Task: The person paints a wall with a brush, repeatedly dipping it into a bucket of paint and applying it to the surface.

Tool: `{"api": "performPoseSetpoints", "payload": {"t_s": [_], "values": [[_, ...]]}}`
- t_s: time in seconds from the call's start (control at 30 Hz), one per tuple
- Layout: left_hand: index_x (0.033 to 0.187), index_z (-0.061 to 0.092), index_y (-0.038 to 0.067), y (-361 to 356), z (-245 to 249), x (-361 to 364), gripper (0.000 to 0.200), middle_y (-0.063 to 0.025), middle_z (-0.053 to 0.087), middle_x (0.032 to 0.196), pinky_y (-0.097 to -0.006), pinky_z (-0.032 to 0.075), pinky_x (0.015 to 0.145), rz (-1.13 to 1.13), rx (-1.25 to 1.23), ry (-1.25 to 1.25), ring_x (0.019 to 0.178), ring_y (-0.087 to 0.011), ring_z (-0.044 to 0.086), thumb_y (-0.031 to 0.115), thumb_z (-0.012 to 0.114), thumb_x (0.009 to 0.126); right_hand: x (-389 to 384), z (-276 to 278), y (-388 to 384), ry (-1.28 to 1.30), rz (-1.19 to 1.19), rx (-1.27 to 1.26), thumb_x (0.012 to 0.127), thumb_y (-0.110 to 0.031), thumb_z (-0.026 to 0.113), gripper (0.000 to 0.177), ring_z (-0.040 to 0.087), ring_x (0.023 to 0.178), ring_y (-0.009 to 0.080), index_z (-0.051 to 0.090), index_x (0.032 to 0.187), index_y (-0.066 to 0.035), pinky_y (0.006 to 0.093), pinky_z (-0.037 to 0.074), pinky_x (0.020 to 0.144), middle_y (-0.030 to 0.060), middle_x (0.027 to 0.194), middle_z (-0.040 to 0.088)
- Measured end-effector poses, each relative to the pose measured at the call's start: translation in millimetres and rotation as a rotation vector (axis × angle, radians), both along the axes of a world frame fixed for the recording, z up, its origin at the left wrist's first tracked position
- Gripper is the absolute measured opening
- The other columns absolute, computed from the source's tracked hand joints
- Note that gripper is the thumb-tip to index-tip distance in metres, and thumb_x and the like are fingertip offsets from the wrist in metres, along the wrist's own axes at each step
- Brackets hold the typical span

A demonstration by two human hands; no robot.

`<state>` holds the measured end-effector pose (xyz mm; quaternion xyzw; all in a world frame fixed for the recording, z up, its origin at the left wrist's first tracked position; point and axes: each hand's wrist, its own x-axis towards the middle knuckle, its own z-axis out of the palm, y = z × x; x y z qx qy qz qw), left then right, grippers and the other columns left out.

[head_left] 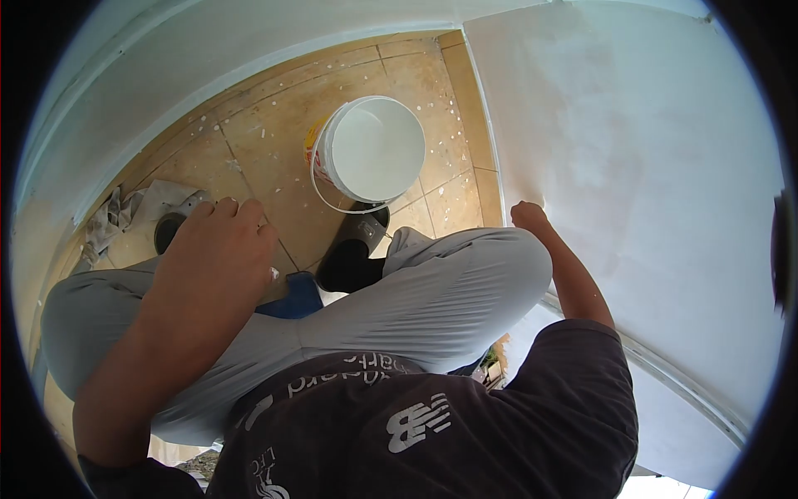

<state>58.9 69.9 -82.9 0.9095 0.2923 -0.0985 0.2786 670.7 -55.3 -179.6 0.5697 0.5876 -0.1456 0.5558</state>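
My left hand (220,245) is above my left knee, back of the hand up, fingers curled; what it may hold is hidden beneath it. Beside its thumb side is a blue flat object (293,298), and I cannot tell whether they touch. Close to the white wall (623,150), just past my right knee, my right hand (530,216) is closed, its fingers pointing toward the wall's lower edge. Anything within it is too small to make out. A white bucket (378,150) of white material stands on the floor between the wall and my feet, its handle hanging down.
Tan floor tiles (274,158) carry white spots. A crumpled grey cloth (125,218) lies at the left near the curved wall (158,91). My dark slippered foot (353,245) is just below the bucket. Tan skirting (470,108) runs along the right wall.
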Motion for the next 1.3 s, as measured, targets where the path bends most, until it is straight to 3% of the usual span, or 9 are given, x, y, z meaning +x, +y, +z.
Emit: {"api": "performPoseSetpoints", "payload": {"t_s": [0.17,0.23,0.5,0.7,0.8,0.83,0.97,1.2,1.3], "values": [[0.091,0.062,0.002,-3.8,2.6,5.9,0.024,-0.0135,0.057,0.101,-0.04,0.043,0.09,0.013,-0.05,-0.006,0.101,-0.0291,0.056,0.019,0.073,0.079,-5.2,11.3,51.0,-0.027,-0.122,-0.019,0.076,0.003,0.065,0.014,0.068,0.096,0.0362,0.072,0.088,-0.001,0.0433,0.056,0.081,0.0212,0.099,0.07],[0.09,0.062,0.002,-2.3,-5.3,6.1,0.024,-0.0134,0.057,0.1,-0.0403,0.044,0.089,0.023,-0.057,0.012,0.1,-0.0294,0.057,0.02,0.073,0.078,-8.7,12.8,94.3,-0.001,-0.108,0.161,0.078,0.002,0.063,0.014,0.068,0.095,0.0364,0.072,0.089,-0.002,0.0435,0.056,0.082,0.02,0.097,0.07],[0.09,0.065,0.003,7.8,-19.6,9.0,0.023,-0.0128,0.06,0.097,-0.0396,0.047,0.087,0.011,-0.042,0.057,0.097,-0.0285,0.06,0.022,0.073,0.079,-84.5,16.4,281.9,0.139,0.279,0.584,0.086,-0.007,0.06,0.011,0.07,0.085,0.0335,0.071,0.085,-0.004,0.043,0.058,0.072,0.0169,0.093,0.071],[0.092,0.066,0.003,18.1,-22.8,9.0,0.023,-0.0122,0.061,0.097,-0.0386,0.047,0.087,0.011,-0.064,0.082,0.096,-0.0274,0.061,0.023,0.071,0.081,-102.3,-21.0,347.5,0.272,0.596,0.668,0.085,-0.011,0.06,0.011,0.069,0.081,0.032,0.066,0.081,-0.003,0.0435,0.056,0.069,0.0164,0.087,0.066],[0.088,0.064,0.002,23.7,-25.4,7.7,0.025,-0.0146,0.06,0.097,-0.0417,0.047,0.088,0.032,-0.101,0.068,0.097,-0.0307,0.06,0.023,0.074,0.079,-94.8,-42.6,340.2,0.332,0.652,0.609,0.083,-0.011,0.059,0.011,0.069,0.082,0.0304,0.065,0.078,-0.003,0.041,0.057,0.066,0.0168,0.09,0.065],[0.088,0.064,0.002,24.7,-25.4,8.1,0.025,-0.0148,0.06,0.098,-0.0417,0.047,0.088,0.03,-0.103,0.068,0.097,-0.0307,0.06,0.023,0.074,0.079,-87.0,-47.8,334.4,0.35,0.825,0.622,0.083,-0.01,0.057,0.012,0.069,0.081,0.0298,0.066,0.078,-0.003,0.0385,0.058,0.066,0.0173,0.09,0.065],[0.088,0.063,0.001,29.2,-24.0,11.4,0.026,-0.0155,0.06,0.1,-0.0424,0.047,0.087,-0.003,-0.111,0.073,0.097,-0.0311,0.06,0.022,0.075,0.078,-41.3,-68.9,297.4,0.214,0.679,0.491,0.084,-0.009,0.056,0.013,0.069,0.084,0.0283,0.065,0.081,0.0,0.0352,0.058,0.069,0.0193,0.093,0.064],[0.092,0.061,0.001,25.8,-17.2,16.6,0.029,-0.0158,0.058,0.103,-0.0446,0.047,0.086,0.03,-0.117,0.063,0.099,-0.034,0.058,0.018,0.076,0.075,15.8,-70.8,117.7,0.167,0.739,0.272,0.085,-0.009,0.055,0.015,0.066,0.081,0.0278,0.065,0.083,0.002,0.0342,0.058,0.069,0.0211,0.095,0.061],[0.093,0.061,0.0,22.1,-18.9,15.8,0.029,-0.0156,0.058,0.103,-0.0448,0.047,0.085,0.022,-0.103,0.077,0.098,-0.034,0.058,0.019,0.076,0.076,35.3,-74.7,19.7,0.156,0.62,0.398,0.077,-0.008,0.062,0.012,0.063,0.079,0.0247,0.071,0.08,0.0,0.0328,0.055,0.071,0.0135,0.081,0.063]]}}
